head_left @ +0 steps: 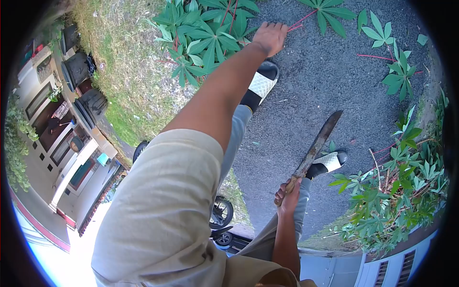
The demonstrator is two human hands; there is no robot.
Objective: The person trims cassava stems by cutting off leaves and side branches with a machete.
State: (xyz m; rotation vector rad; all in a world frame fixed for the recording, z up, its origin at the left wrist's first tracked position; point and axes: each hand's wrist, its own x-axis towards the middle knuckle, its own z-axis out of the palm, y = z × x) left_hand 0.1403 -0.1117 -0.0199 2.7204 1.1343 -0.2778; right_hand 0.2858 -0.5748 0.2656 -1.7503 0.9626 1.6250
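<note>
My left hand (271,38) reaches down at the top of the view, its back towards me and its fingers curled. Red stalks of a cassava branch (210,40) come out on both sides of it, and its broad green leaves spread over the road edge. The grip itself is hidden under the hand. Lower down, my right hand (289,193) is wrapped round the wooden handle of a machete (318,143). The long, stained blade points up and to the right, away from my body, beside my right slipper.
Cut cassava leaves (399,71) lie on the asphalt (287,129) at the upper right. A leafy heap (397,196) stands at the right edge. Grass (129,62) borders the road on the left, with a house (62,143) beyond. A motorcycle wheel (221,212) shows behind me.
</note>
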